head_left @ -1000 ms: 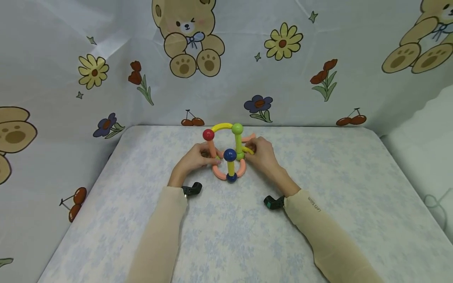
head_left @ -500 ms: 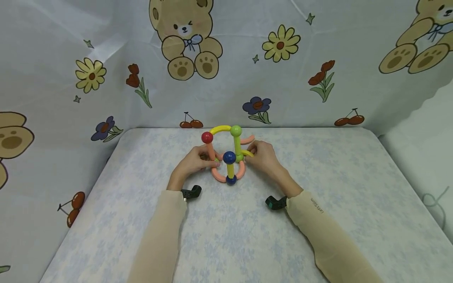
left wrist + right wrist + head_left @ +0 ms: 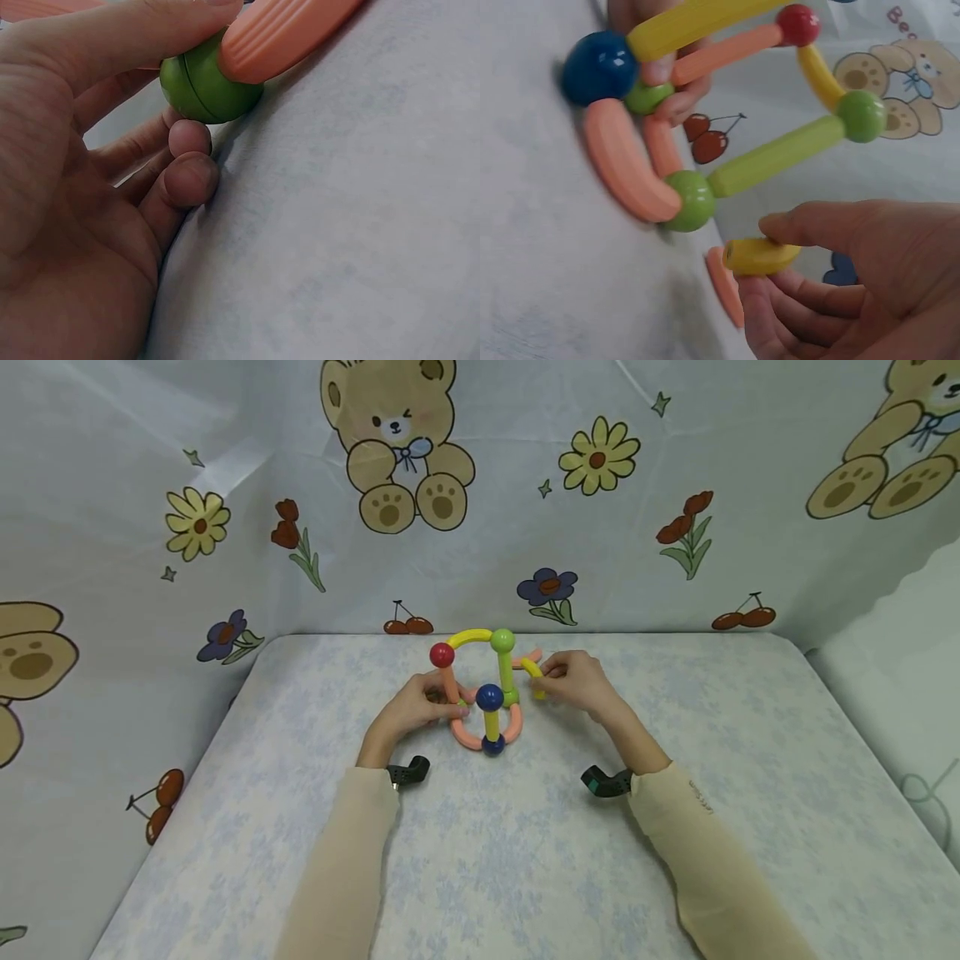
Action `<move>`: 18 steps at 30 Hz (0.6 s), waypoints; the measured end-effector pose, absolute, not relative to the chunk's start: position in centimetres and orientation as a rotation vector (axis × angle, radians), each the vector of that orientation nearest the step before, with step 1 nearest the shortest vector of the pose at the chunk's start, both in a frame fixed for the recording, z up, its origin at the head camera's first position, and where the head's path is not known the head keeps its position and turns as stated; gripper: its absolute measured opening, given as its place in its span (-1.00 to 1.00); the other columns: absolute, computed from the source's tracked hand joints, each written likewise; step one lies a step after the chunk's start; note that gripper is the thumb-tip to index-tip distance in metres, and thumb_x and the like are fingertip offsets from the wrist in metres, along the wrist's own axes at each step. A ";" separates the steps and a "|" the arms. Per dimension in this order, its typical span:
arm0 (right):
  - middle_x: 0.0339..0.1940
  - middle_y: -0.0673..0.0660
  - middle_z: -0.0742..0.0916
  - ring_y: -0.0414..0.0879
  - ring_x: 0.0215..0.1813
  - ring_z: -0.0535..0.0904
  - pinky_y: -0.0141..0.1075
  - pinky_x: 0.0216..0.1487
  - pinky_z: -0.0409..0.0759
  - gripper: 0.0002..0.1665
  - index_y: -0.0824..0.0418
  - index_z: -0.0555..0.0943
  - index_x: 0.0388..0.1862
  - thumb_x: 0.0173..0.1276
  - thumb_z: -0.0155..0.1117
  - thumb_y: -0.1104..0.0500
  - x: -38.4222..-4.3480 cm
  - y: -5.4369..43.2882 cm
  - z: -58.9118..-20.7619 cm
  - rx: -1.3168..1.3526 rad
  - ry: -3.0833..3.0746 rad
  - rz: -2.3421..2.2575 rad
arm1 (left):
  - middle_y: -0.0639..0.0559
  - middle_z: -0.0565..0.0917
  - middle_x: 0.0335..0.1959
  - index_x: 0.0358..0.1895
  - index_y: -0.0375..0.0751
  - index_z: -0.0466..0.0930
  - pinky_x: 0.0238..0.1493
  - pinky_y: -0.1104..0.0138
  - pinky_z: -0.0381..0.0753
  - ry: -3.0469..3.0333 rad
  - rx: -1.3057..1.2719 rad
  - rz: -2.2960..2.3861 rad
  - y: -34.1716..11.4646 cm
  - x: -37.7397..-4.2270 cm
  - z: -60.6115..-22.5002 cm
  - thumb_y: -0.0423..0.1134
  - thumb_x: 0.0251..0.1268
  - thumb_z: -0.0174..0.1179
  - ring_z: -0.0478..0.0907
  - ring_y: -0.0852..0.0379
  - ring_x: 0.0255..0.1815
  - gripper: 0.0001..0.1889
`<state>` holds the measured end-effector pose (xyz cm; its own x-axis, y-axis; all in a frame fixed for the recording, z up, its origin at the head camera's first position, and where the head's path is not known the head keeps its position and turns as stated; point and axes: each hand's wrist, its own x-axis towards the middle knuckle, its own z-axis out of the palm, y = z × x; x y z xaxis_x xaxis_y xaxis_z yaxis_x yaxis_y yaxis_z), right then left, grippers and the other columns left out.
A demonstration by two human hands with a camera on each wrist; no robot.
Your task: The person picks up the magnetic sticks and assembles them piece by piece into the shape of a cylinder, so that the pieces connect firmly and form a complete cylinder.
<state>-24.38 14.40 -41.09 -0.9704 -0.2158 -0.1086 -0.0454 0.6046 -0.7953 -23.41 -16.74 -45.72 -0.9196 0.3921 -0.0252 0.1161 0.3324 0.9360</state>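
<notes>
A magnetic ball-and-rod frame stands on the table, built of coloured balls and rods. Its top carries a red ball (image 3: 442, 654), a light green ball (image 3: 502, 641) and a yellow arch between them. In front, a blue ball (image 3: 490, 697) tops a short yellow rod. Salmon curved rods (image 3: 467, 737) link the base. My left hand (image 3: 415, 703) holds the frame low on its left side, thumb and fingers around a green ball (image 3: 206, 82). On the right, my right hand (image 3: 583, 683) pinches a yellow curved rod (image 3: 761, 256), its free end apart from the lower right green ball (image 3: 689, 201).
A loose salmon curved rod (image 3: 530, 657) lies behind the frame, near the back of the table (image 3: 480, 860). A printed cloth (image 3: 480, 552) with bears and flowers hangs right behind the table's far edge. A thin cable (image 3: 930, 793) is at the far right.
My right hand has drawn back to the right with the yellow curved rod, which has come away from the lower green ball and turned. My left hand keeps its hold on the frame.
</notes>
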 end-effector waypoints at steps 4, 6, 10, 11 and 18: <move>-0.13 0.26 0.82 0.26 -0.02 0.77 0.06 0.10 0.74 -0.53 0.39 0.63 0.14 0.46 0.45 0.07 -24.4 14.8 -40.0 -0.227 2.432 -1.495 | -0.03 0.76 -0.19 -0.05 -0.11 0.79 -0.44 0.34 0.44 2.342 0.460 1.634 -16.8 -23.4 -45.8 -0.18 0.25 0.55 0.44 0.08 -0.43 -0.75; -0.10 0.27 0.82 0.26 0.00 0.76 0.12 0.19 0.69 -0.49 0.43 0.59 0.18 0.47 0.44 0.09 -24.3 14.9 -39.5 -0.241 2.338 -1.563 | -0.03 0.76 -0.18 -0.05 -0.12 0.79 -0.45 0.34 0.44 2.336 0.454 1.636 -16.9 -23.4 -45.9 -0.19 0.26 0.54 0.44 0.08 -0.44 -0.75; -0.02 0.26 0.81 0.08 -0.07 0.79 0.13 0.25 0.65 -0.46 0.45 0.53 0.27 0.50 0.40 0.12 -24.1 14.7 -38.8 -0.261 2.183 -1.655 | -0.01 0.76 -0.17 -0.06 -0.12 0.80 -0.44 0.35 0.45 2.352 0.456 1.625 -17.0 -23.2 -46.2 -0.17 0.26 0.54 0.45 0.07 -0.42 -0.76; -0.01 0.26 0.81 0.04 -0.08 0.79 0.12 0.25 0.66 -0.46 0.45 0.52 0.28 0.51 0.39 0.13 -24.0 14.6 -38.6 -0.263 2.151 -1.669 | 0.00 0.77 -0.15 -0.08 -0.12 0.80 -0.44 0.35 0.45 2.355 0.460 1.625 -17.0 -23.3 -46.2 -0.16 0.26 0.54 0.45 0.06 -0.41 -0.77; -0.05 0.21 0.82 -0.04 -0.20 0.80 -0.16 0.05 0.78 -0.44 0.40 0.48 0.30 0.51 0.40 0.12 -22.9 13.9 -37.0 -0.265 2.055 -1.731 | -0.01 0.74 -0.19 -0.07 -0.12 0.81 -0.46 0.34 0.44 2.343 0.486 1.628 -16.9 -23.5 -46.0 -0.10 0.24 0.56 0.43 0.05 -0.45 -0.73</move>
<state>-22.90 13.94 -37.03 -0.8857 -0.4164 -0.2053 0.1317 0.1987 -0.9712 -23.54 -16.85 -46.03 -0.9140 0.4055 -0.0121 0.1302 0.3216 0.9379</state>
